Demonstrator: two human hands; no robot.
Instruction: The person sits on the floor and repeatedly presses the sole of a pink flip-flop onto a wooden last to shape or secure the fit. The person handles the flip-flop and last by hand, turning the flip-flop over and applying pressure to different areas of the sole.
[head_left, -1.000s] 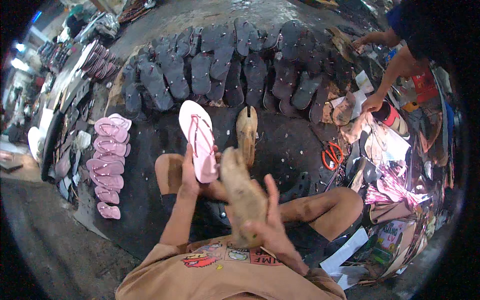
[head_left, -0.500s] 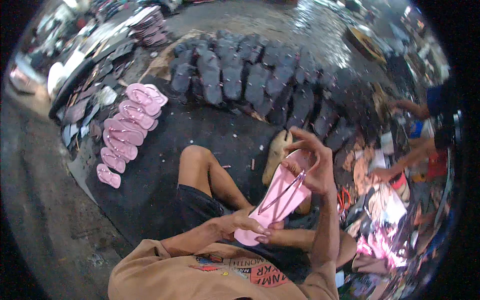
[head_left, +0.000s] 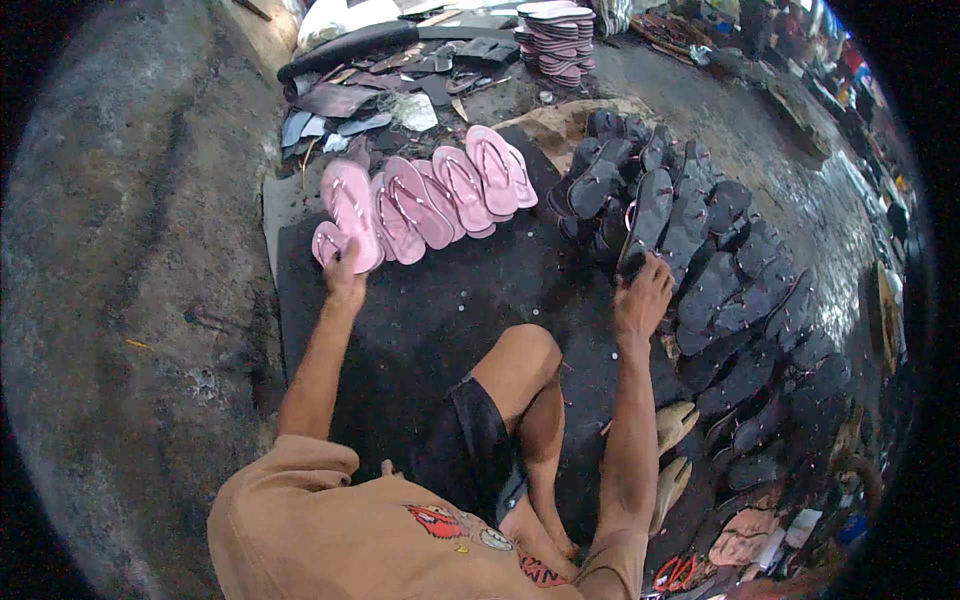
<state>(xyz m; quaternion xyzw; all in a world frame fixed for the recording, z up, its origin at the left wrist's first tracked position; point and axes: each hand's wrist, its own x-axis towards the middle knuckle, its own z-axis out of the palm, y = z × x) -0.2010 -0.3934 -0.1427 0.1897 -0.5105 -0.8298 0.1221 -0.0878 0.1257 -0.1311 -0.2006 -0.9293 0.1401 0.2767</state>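
My left hand (head_left: pixel 347 280) grips the heel end of a pink flip-flop (head_left: pixel 352 210) at the left end of a row of pink flip-flops (head_left: pixel 412 205). A small pink flip-flop (head_left: pixel 327 240) lies beside it, partly covered. My right hand (head_left: pixel 645 300), its fingers closed, holds the near end of a black flip-flop (head_left: pixel 652 205) at the edge of a heap of black flip-flops (head_left: pixel 735 270). Both arms reach forward on either side of my bent leg.
Two pale foot-shaped forms (head_left: pixel 676 425) lie by my right forearm. Red-handled pliers or scissors (head_left: pixel 675 572) rest near the bottom edge. Dark sheet scraps (head_left: pixel 345 98) and a stack of pink-edged soles (head_left: pixel 556 45) are at the back. A black mat (head_left: pixel 440 305) lies beneath.
The view has swung left. The pink flip-flop held in both hands is now in or by the pink row under my left hand. My right hand has let go of it and taken a black flip-flop.
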